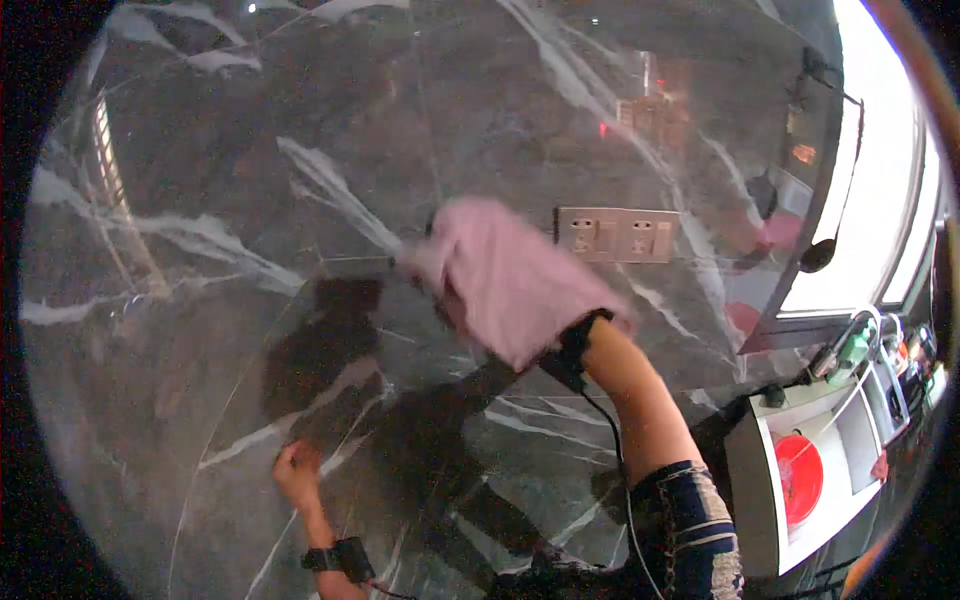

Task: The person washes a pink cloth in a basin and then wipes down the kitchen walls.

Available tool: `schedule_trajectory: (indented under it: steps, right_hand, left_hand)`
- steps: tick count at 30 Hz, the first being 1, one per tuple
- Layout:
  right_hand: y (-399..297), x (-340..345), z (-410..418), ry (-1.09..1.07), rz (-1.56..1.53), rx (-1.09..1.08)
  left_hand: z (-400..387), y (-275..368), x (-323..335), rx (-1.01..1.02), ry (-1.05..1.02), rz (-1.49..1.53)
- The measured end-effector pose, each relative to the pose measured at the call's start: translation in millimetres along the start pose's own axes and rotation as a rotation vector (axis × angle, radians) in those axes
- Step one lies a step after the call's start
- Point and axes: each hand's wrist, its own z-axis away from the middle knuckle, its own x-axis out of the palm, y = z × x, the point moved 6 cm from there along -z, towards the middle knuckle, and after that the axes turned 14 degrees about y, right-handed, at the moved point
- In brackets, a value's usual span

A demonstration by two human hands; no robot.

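A pink cloth [517,277] covers most of my right hand, which is up at the dark marble-patterned tile wall [495,127]. The cloth is blurred, and my fingers under it are hidden. Out of its lower right side comes my right wrist [600,341], wearing a black strap with a cable. Lower down on the left is my left hand [296,469], its fingers curled in and no object visible in it. A black device [345,559] is strapped to the left wrist.
A socket panel [619,235] is set in the wall, right of the cloth. Farther right are a bright window [855,187], a white sink [825,517] holding a red basin [799,478], a faucet [868,313] and a green bottle [851,354].
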Motion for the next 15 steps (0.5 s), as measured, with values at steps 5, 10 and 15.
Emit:
schedule_trajectory:
  steps: [5, 10, 15]
  right_hand:
    - [14, -55, 80, -0.114, 0.075, 0.076]
    - [59, -96, 160, -0.146, 0.174, 0.255]
    - [104, -163, 206, -0.114, 0.361, 0.382]
  left_hand:
    - [-9, -27, 7, 0.219, -0.118, 0.039]
    - [-39, -47, -30, 0.188, -0.088, 0.136]
    - [-25, -45, -36, 0.087, -0.366, -0.036]
